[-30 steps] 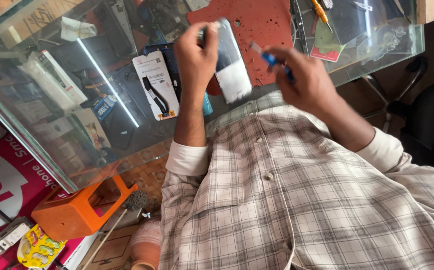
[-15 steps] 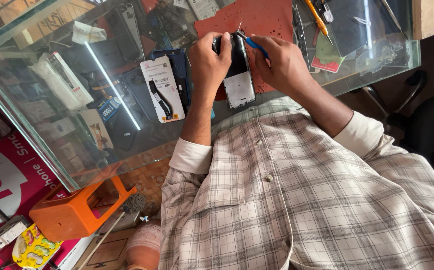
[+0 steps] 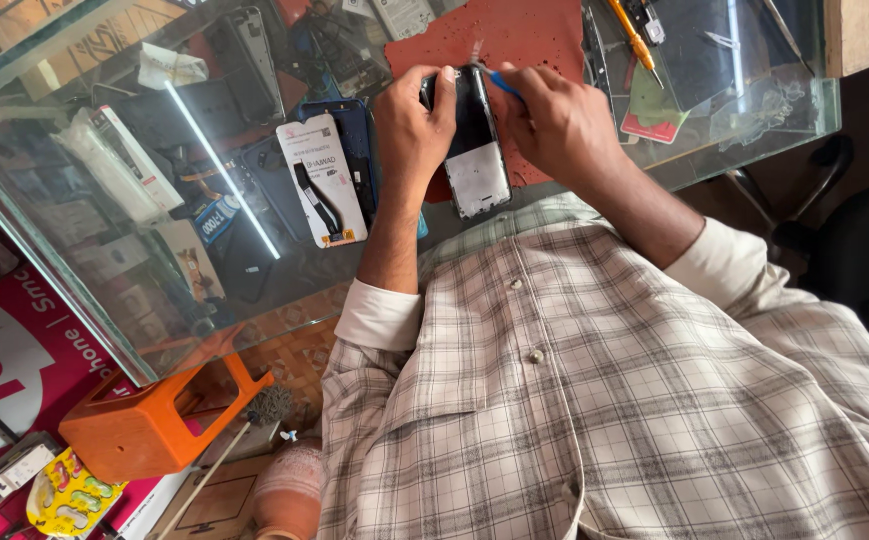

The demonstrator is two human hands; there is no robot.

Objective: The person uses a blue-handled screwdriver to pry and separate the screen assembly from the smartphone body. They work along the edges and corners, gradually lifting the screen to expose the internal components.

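1. The dark phone (image 3: 476,140) lies lengthwise over the near edge of the red mat (image 3: 514,45) on the glass bench (image 3: 104,150), its pale lower end pointing toward the person.
2. The left hand (image 3: 412,122) clasps the phone's left side, fingers (image 3: 441,85) curled together around the top corner.
3. The right hand (image 3: 557,125) sits just right of the phone, its fingers pinching a blue tool (image 3: 503,84) whose tip touches the phone's upper right edge.
4. Left of the phone lies a white packaged part (image 3: 320,180), close to the left hand.
5. Far right of the phone, beyond the mat, an orange screwdriver (image 3: 632,32) rests on the glass.
6. Well below the phone, beside the bench, stands an orange stool (image 3: 144,425).
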